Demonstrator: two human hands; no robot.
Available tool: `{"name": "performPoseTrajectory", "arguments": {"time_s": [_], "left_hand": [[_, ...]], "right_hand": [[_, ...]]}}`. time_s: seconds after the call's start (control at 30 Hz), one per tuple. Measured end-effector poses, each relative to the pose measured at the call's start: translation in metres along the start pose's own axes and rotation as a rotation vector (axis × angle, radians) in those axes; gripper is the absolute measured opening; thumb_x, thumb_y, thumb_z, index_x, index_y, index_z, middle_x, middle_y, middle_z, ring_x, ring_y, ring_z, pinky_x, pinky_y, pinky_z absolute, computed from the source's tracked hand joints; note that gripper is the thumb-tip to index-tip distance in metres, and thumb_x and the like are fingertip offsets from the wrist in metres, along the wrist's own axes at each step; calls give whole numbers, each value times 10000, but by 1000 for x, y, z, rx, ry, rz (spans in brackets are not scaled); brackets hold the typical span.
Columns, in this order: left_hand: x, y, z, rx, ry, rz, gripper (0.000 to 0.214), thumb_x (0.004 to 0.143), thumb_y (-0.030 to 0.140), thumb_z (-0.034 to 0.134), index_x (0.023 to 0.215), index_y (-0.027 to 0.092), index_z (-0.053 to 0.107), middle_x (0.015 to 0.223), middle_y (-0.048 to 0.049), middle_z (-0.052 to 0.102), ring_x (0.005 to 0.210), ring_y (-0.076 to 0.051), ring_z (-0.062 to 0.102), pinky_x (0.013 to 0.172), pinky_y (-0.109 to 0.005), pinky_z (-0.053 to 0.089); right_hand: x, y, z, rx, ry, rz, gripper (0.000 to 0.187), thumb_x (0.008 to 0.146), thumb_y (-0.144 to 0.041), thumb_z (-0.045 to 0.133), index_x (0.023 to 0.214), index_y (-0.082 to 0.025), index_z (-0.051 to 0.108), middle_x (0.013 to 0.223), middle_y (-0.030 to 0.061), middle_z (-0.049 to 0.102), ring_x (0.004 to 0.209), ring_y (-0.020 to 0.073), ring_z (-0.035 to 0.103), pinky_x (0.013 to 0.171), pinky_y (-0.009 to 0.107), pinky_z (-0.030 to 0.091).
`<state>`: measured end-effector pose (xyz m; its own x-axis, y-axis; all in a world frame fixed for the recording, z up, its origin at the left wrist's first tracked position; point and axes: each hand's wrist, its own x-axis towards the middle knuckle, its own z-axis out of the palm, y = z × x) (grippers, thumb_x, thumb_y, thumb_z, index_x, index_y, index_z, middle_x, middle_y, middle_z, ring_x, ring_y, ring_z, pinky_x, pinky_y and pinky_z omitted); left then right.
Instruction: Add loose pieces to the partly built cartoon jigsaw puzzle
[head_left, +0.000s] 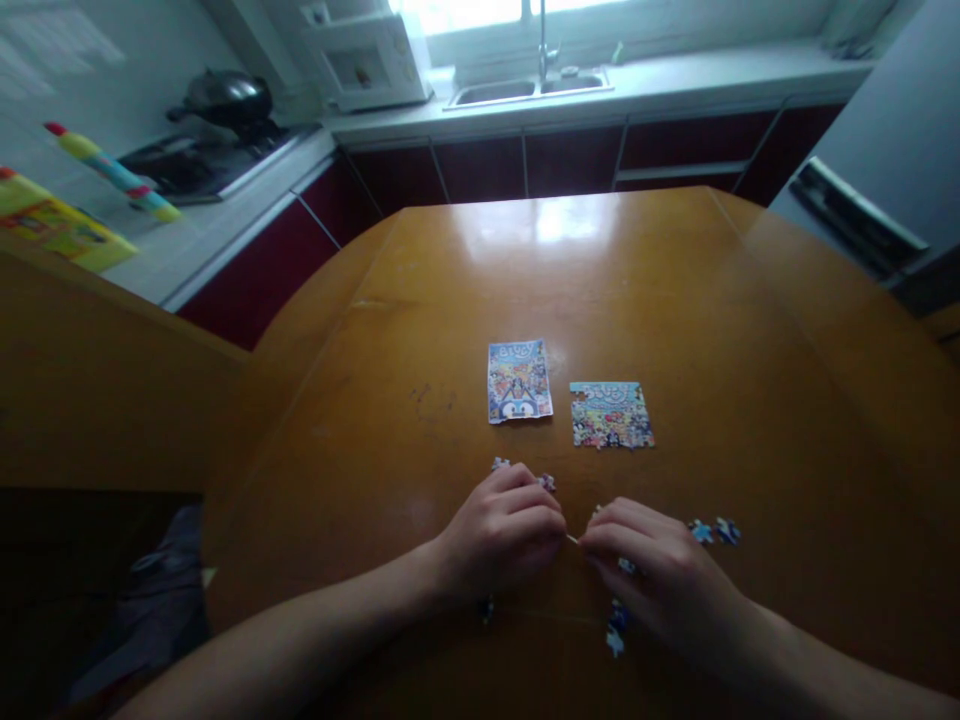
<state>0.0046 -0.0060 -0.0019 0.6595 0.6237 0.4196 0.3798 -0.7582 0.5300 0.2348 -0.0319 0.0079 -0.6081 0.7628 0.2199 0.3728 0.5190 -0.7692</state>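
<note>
My left hand (510,522) and my right hand (660,560) meet above the near part of the table, fingers closed. Between their fingertips shows the thin pale edge of a jigsaw piece (573,539), pinched from both sides; its picture is hidden. Beyond my right hand lies a partly joined jigsaw puzzle (612,416), with gaps at its upper left and a jagged lower edge. To its left is a printed picture sheet (519,382) with a blue cartoon dog. Loose jigsaw pieces lie around my hands, among them a blue piece (701,532) and a dark blue piece (727,530).
The wooden table (420,290) has rounded far corners. Behind it run a counter with a sink (495,93) and a white microwave (367,62). At left are a stove with a dark pan (227,97) and a yellow package (64,225). A fridge (892,130) stands right.
</note>
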Motion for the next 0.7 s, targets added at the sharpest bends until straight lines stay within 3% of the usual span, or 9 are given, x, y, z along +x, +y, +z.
{"name": "performPoseTrajectory", "arguments": {"time_s": [0.3, 0.53, 0.7], "left_hand": [[1, 3, 0, -57, 43, 43, 76, 881, 118, 637, 901, 191, 633, 825, -10, 712, 731, -127, 562, 749, -285, 476], [3, 5, -3, -37, 99, -19, 195, 841, 215, 730, 1023, 209, 660, 881, -14, 716, 810, -151, 568, 771, -302, 492], [3, 6, -3, 0, 120, -35, 107, 847, 214, 712, 946, 219, 671, 838, 3, 718, 774, -144, 570, 743, -299, 471]], "right_hand": [[2, 1, 3, 141, 40, 64, 192, 878, -38, 497, 867, -187, 618, 839, 39, 642, 773, 149, 594, 673, 271, 480], [8, -3, -7, 396, 49, 442, 60, 850, -139, 597, 835, -190, 625, 758, -6, 628, 675, 124, 565, 610, 251, 463], [12, -3, -10, 512, 32, 505, 46, 850, -211, 639, 833, -181, 608, 741, -13, 600, 664, 117, 539, 587, 243, 448]]}}
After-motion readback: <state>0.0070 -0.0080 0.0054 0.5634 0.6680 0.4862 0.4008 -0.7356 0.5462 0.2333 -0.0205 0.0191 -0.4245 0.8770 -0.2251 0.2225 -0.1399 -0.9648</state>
